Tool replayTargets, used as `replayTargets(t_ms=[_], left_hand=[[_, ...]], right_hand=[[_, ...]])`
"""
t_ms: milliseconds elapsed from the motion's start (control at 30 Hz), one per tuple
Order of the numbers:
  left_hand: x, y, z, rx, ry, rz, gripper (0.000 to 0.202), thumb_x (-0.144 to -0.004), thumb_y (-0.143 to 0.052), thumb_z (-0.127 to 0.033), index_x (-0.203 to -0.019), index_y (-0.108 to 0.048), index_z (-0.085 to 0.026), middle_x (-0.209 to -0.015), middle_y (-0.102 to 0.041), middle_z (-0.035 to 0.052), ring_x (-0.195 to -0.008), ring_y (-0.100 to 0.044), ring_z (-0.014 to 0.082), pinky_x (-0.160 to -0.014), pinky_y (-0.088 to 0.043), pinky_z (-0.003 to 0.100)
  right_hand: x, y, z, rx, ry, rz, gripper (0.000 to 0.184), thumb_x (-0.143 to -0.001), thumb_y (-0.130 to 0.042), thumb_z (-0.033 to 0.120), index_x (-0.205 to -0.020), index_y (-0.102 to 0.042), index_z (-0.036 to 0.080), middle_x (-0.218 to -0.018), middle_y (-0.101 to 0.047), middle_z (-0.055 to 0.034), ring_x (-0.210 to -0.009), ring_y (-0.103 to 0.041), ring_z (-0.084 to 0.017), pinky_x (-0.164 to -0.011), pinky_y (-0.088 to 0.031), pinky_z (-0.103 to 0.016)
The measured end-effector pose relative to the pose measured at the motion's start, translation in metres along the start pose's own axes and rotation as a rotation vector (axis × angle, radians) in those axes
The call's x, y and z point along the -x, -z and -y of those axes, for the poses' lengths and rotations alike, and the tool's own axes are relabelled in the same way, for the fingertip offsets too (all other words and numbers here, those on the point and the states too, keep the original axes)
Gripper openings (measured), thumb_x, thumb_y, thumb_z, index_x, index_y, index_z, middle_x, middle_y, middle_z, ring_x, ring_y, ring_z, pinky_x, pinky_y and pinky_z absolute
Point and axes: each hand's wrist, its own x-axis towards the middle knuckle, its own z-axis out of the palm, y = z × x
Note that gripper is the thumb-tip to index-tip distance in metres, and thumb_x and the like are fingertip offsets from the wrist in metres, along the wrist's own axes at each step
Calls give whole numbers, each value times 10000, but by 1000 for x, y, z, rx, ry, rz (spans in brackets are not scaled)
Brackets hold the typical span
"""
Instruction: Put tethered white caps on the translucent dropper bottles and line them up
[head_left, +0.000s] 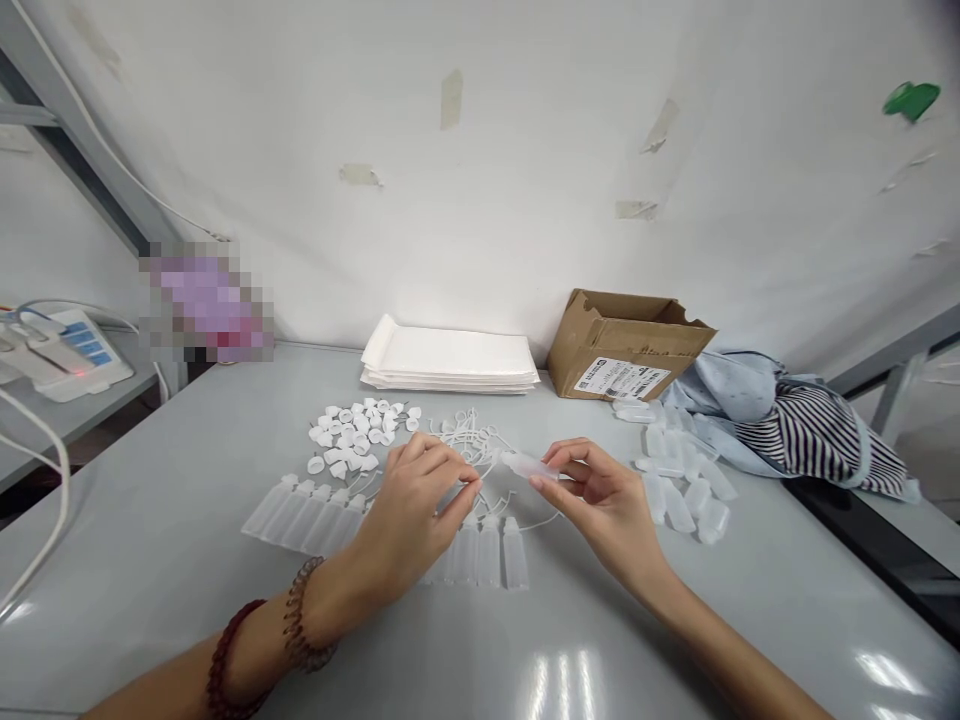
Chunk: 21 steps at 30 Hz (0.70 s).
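Note:
My right hand holds a small translucent plastic bottle sideways between thumb and fingers, its neck pointing left. Just left of that neck, my left hand pinches a thin white cord; whether the cord is looped on the neck is too small to tell. Behind my hands lies a tangle of white cords. Similar bottles lie side by side in front, partly hidden by my left hand, some with cords at their necks. White pointed caps are heaped at the left, loose bottles at the right.
A stack of white padded envelopes lies against the wall. An open cardboard box stands beside it. Folded cloth, partly striped, and a long black object occupy the right side. A power strip sits at far left.

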Motion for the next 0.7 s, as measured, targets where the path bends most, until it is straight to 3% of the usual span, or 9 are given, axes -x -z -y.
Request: replayTargets(t_ms=[267, 467, 700], left_hand=[[2, 0, -1, 2, -40, 44, 124, -905, -539, -123, -853, -636, -180, -803, -647, 26, -850, -509, 218, -798, -410, 397], [2, 2, -3, 13, -75, 55, 159, -921, -500, -111, -879, -628, -196, -1206, -584, 77, -1134, -462, 262, -931, -398, 442], [0, 5, -4, 142, -98, 62, 150, -903, -517, -112, -857, -633, -197, -1117, -663, 65, -1099, -548, 233, -912, -452, 402]], right_hand=[[1, -2, -2, 36, 59, 27, 125, -780, -719, 274, -788, -606, 223, -856, -574, -11, -793, -578, -142, -628, -525, -240], [2, -3, -3, 21, 47, 52, 109, -786, -713, 263, -773, -612, 223, -870, -570, -14, -811, -570, -142, -635, -524, -236], [3, -9, -1, -62, -1, 53, 180, -765, -729, 301, -713, -587, 202, -835, -557, -19, -762, -563, -143, -589, -521, -235]])
